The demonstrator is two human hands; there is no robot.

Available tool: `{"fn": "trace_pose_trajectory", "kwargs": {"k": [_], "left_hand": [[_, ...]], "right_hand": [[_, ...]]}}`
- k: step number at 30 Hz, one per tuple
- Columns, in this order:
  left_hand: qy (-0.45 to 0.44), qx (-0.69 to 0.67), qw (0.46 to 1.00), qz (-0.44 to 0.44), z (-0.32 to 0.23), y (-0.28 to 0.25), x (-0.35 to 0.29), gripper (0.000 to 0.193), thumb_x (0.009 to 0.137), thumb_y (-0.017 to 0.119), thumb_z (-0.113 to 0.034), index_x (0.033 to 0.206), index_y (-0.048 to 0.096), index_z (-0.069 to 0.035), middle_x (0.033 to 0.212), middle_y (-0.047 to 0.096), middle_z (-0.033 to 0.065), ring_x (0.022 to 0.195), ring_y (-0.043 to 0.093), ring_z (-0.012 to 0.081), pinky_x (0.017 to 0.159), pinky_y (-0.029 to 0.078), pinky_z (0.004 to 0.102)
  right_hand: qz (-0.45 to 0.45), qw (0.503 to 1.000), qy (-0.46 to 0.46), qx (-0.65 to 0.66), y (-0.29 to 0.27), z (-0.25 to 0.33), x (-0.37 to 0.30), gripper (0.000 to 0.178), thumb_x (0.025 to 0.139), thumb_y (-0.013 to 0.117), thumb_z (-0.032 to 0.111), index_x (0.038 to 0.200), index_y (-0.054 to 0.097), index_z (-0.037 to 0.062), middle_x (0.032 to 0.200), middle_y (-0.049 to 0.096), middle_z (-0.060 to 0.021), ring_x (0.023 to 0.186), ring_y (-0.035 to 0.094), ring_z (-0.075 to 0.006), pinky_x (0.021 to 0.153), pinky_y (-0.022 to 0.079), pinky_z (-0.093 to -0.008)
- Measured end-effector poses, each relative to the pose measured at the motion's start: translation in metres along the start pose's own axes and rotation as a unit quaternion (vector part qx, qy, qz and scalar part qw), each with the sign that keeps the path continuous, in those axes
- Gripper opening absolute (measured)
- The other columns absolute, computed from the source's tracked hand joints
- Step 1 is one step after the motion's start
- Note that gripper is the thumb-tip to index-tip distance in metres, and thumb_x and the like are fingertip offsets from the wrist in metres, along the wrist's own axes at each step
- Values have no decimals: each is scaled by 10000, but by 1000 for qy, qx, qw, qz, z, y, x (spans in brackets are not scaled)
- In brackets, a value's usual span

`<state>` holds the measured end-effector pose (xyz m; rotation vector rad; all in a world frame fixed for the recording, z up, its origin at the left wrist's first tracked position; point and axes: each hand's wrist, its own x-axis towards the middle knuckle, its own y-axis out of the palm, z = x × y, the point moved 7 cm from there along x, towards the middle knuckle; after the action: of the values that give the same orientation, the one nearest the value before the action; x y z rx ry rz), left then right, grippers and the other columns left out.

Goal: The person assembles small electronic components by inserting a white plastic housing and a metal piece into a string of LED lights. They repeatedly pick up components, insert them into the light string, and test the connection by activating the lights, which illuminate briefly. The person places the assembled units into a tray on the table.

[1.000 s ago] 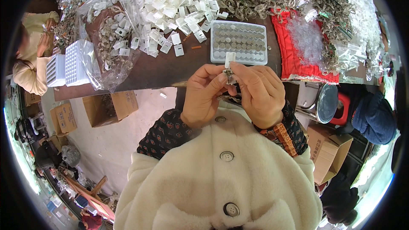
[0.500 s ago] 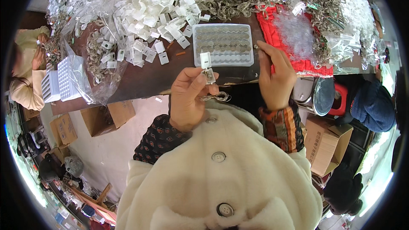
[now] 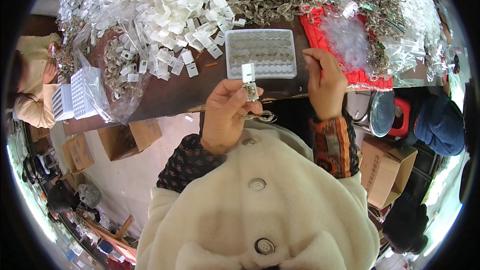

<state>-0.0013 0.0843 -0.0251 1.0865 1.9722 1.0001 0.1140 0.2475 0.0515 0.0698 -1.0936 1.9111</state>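
My left hand [image 3: 225,115] grips a small white plastic battery case [image 3: 249,73], its lid swung up and its lower half between thumb and fingers. From that hand hangs a coil of thin wire [image 3: 262,116]. Just beyond, a translucent tray [image 3: 276,72] lies on the table; round silvery coin cells [image 3: 260,47] fill its far rows, while the pockets nearest me are bare. Right of the tray, my right hand [image 3: 326,82] is raised with thumb and index finger pinched together. Whatever sits between those fingertips is too small to make out.
Loose white cases [image 3: 175,10] are heaped at the far left, tangled wire bundles [image 3: 280,0] at the far middle. A red cloth [image 3: 312,25] with clear plastic pieces lies right. White pocketed trays [image 3: 82,92] stand left, near a co-worker's hand [image 3: 50,72]. Cardboard boxes [image 3: 117,140] sit below.
My left hand has shifted slightly right with the battery case. My right hand has drawn a little away from the tray's edge, its fingertips moving right.
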Motion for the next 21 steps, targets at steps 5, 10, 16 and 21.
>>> {"fn": "trace_pose_trajectory", "kwargs": {"k": [5,10,16,21], "left_hand": [[-16,2,1000,-1,2,8,-2,158,984,607,-90,1126,576,-27,1042,691,160,810,690,224,752,587,361],[-20,15,1000,-14,-1,5,-6,137,986,606,-86,1107,585,-24,972,686,116,805,690,217,736,589,346],[-48,-45,998,0,3,0,-9,129,987,615,-111,1090,603,-35,947,685,92,773,683,167,697,586,307],[-53,-52,996,-42,0,-4,-10,120,983,627,-132,1075,624,-54,927,685,68,752,670,140,663,567,265]], "right_hand": [[23,986,-103,129,5,64,-19,206,833,678,-52,1027,656,15,905,673,-124,786,663,-308,690,546,-374],[29,984,-121,129,20,80,-20,205,812,698,-20,1001,646,36,877,677,-101,758,655,-296,644,536,-376],[94,979,-107,144,26,77,-20,178,791,708,3,959,671,49,872,693,-97,767,657,-294,672,525,-370],[93,975,-126,160,23,83,-26,250,777,741,43,1023,698,43,956,700,-90,816,668,-283,708,526,-366]]}}
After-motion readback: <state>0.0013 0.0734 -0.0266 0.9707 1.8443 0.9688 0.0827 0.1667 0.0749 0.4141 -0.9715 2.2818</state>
